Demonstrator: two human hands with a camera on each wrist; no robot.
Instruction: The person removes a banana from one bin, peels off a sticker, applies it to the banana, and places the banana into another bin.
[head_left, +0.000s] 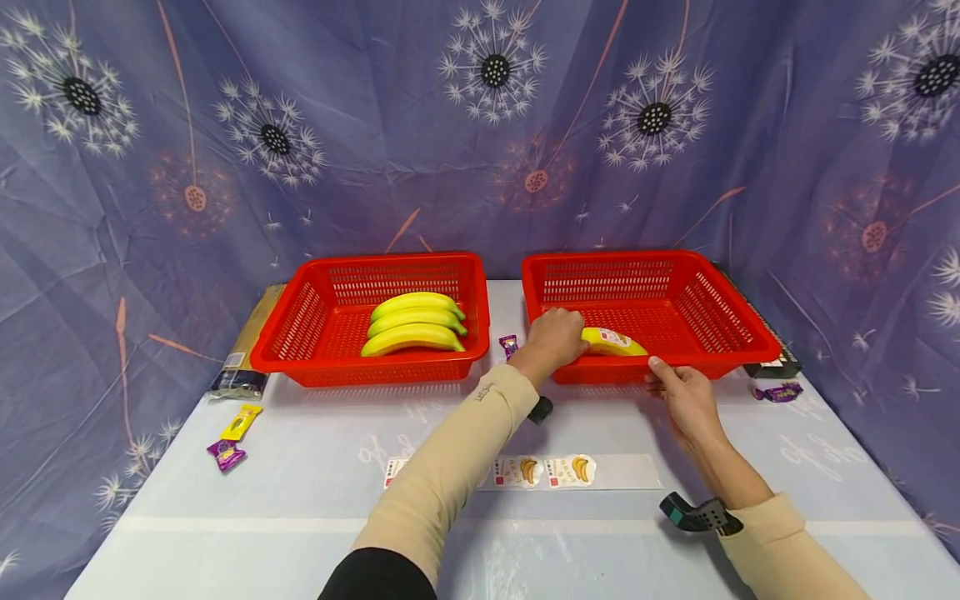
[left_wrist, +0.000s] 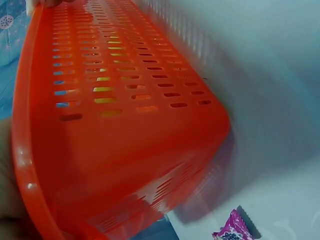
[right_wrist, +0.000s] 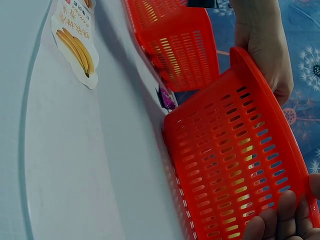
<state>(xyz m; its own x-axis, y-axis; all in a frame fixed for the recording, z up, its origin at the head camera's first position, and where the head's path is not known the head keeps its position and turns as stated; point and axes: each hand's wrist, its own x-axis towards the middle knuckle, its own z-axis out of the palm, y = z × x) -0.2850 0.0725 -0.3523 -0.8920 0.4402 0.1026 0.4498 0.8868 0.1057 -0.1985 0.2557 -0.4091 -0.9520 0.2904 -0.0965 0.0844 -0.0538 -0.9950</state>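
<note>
Place type: tabletop station in a fabric enclosure. Indicators: dandelion-print fabric (head_left: 420, 192) bounds 3 sides of a white-topped table (head_left: 225, 558); 2 red baskets (head_left: 375, 372) (head_left: 600, 372) stand toward the rear; a strip of printed labels (head_left: 626, 472) lies in front. The building type cannot be determined.

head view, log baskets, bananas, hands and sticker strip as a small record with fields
left red basket: three bananas, side by side
right red basket: one banana with a sticker
left hand: at that banana's left end, grip unclear
right hand: holds right red basket's near rim
banana sticker strip: nearer the camera than both baskets
</note>
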